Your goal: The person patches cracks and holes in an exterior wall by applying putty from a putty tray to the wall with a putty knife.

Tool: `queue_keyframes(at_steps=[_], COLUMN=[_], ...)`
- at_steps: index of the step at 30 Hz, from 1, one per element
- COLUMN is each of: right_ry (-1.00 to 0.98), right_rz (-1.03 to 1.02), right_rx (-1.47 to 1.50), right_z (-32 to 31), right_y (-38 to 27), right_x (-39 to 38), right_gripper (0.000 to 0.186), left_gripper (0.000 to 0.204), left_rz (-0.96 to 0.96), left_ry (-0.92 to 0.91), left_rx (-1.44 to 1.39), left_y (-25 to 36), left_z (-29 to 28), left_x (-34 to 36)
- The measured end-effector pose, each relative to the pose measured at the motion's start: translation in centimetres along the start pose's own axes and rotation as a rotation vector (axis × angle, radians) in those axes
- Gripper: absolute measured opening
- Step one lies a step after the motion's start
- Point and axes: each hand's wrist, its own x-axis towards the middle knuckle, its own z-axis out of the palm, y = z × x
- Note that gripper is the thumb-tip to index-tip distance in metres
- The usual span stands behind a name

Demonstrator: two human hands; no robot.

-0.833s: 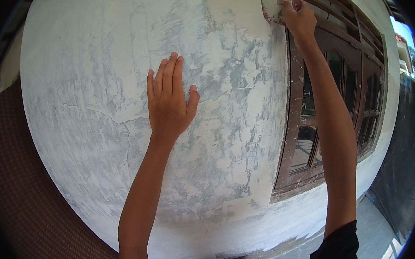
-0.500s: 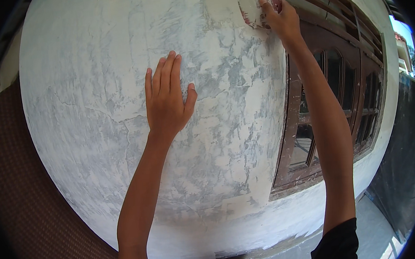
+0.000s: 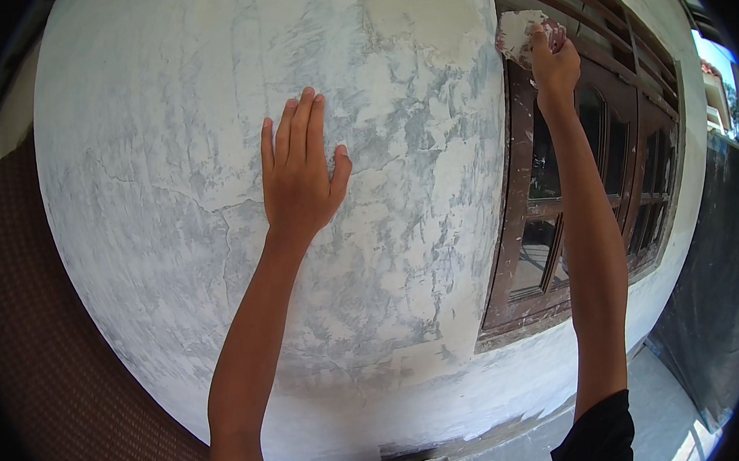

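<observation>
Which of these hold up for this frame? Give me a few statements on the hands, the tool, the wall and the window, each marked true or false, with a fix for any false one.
1. The right hand holds a flat scraper. True.
2. The left hand grips a second tool. False: it is empty and open, its palm toward the wall.
3. A thin crack shows in the wall to the left of the left hand. True.
4. The scraper is lower in the picture than the left hand. False: it is higher.
5. The wall is one even colour. False: it is patchy white and grey, with a beige area near the top.
6. A brown window is on the picture's right side. True.
</observation>
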Motion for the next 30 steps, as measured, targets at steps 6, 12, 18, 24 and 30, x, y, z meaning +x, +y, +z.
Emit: queue_keyframes(at_steps=[6, 12, 18, 24, 30], right_ry=[-0.312, -0.022, -0.272, -0.496, -0.652], right_rz=[-0.207, 0.066, 0.213, 0.320, 0.554], right_rx=[0.158, 0.115, 0.433, 0.365, 0.222], right_z=[3.1, -0.6, -4.8, -9.5, -17.3], right_y=[-4.7, 0.8, 0.3, -0.6, 1.7], right_x=[-7.7, -3.1, -9.1, -19.4, -33.6], right_gripper=[0.044, 0.036, 0.031, 0.033, 0.034], left_gripper=[0.063, 0.060, 0.058, 0.057, 0.055], left_rz=[0.005, 0.008, 0.023, -0.025, -0.115], left_ry=[0.019, -0.014, -0.033, -0.028, -0.162], left_rx=[0.024, 0.007, 0.042, -0.067, -0.255], left_y=[-0.6, 0.4, 0.2, 2.1, 6.7], left_z=[-0.4, 0.0, -1.0, -0.2, -1.9], left_x=[-0.4, -1.6, -2.9, -7.3, -16.8])
